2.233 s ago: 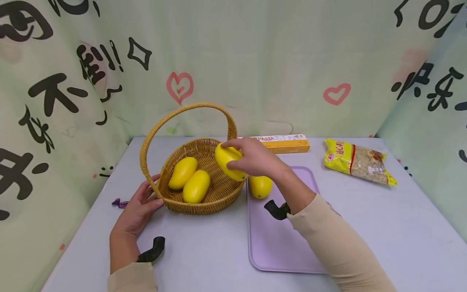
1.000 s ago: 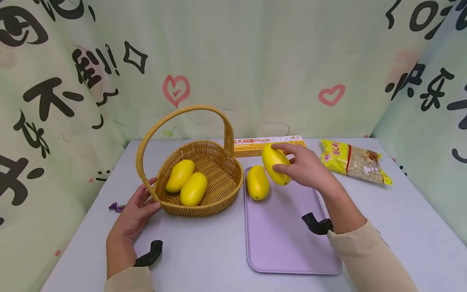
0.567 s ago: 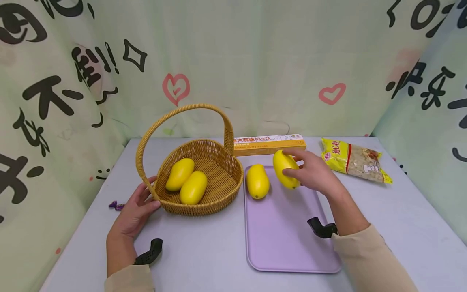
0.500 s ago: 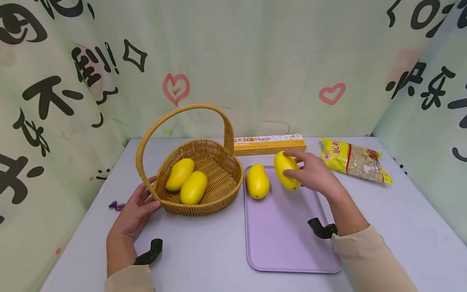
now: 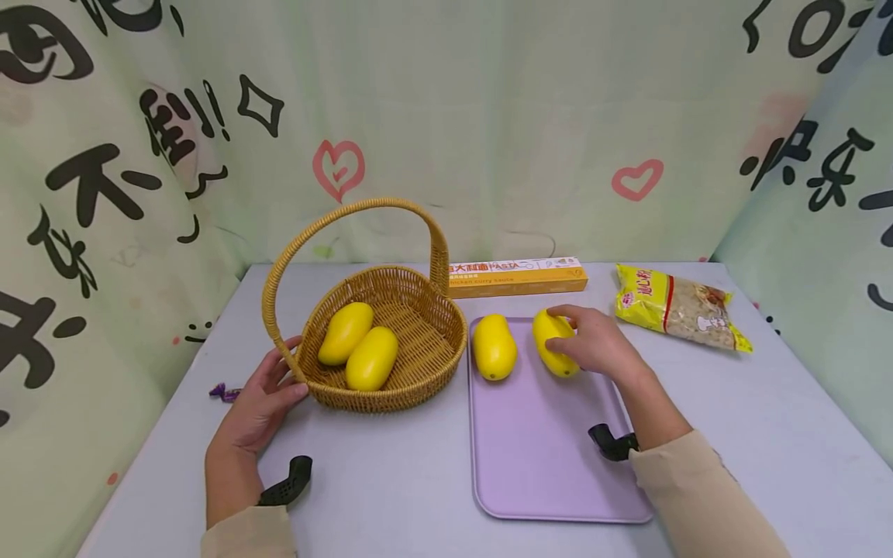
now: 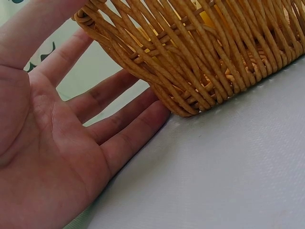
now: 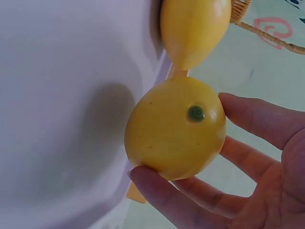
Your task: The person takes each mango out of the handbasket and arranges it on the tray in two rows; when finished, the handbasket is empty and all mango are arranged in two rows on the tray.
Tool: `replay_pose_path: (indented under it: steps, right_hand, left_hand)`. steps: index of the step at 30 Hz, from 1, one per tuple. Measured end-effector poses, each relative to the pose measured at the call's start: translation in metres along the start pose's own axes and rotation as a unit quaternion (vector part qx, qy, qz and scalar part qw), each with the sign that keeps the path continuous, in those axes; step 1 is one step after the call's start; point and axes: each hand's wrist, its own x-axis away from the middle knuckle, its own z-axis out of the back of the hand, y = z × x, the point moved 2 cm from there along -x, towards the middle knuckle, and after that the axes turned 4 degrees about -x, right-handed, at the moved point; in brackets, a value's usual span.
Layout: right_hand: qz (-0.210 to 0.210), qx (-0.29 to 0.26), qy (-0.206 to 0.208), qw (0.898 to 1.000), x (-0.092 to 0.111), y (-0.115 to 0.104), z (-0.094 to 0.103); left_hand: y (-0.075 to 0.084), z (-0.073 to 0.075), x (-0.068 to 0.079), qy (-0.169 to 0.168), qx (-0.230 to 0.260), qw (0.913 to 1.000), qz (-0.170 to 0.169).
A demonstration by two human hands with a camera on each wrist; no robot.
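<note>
My right hand [image 5: 593, 341] grips a yellow mango [image 5: 551, 341] between thumb and fingers, low over the purple tray [image 5: 544, 457]. The right wrist view shows that mango's green stem spot [image 7: 196, 113] and its shadow a little apart from it. Left of it on the tray lies another mango [image 5: 494, 347]. Two more mangoes, a rear one [image 5: 346, 333] and a front one [image 5: 372, 359], lie in the wicker basket [image 5: 425, 341]. My left hand [image 5: 258, 403] touches the basket's left side near the handle base, its fingers spread and nearly straight against the wicker in the left wrist view.
A pasta box [image 5: 518, 279] lies behind the tray. To the right is a yellow-and-clear food bag [image 5: 684, 308]. A small purple-wrapped candy [image 5: 225, 393] sits beside the left hand. The basket's tall handle [image 5: 391, 203] arches upward, with a printed curtain [image 5: 488, 139] behind the table.
My right hand has carried the mango from above the basket rightward over the tray, then lowered it beside the other mango there. The left hand stays at the basket.
</note>
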Motion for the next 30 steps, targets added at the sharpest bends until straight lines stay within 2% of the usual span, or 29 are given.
replay_pose_path:
  steps: [7, 14, 23, 30]
  right_hand:
    - [-0.026, 0.014, -0.004, 1.000, -0.004, 0.007, -0.004]
    - [-0.009, 0.024, 0.010, 1.000, -0.007, 0.006, -0.006]
    - [-0.015, 0.035, 0.021, 0.999, -0.009, 0.007, -0.013]
    - [-0.022, 0.060, 0.030, 0.998, -0.006, 0.003, -0.016]
  left_hand:
    - [-0.001, 0.000, -0.001, -0.003, -0.005, 1.0000, -0.001]
    - [0.002, 0.000, 0.001, 0.001, -0.006, 1.0000, 0.004]
    - [0.002, 0.001, 0.002, 0.002, -0.013, 0.9998, 0.017]
    - [0.001, 0.001, 0.002, 0.002, -0.013, 0.9999, 0.009]
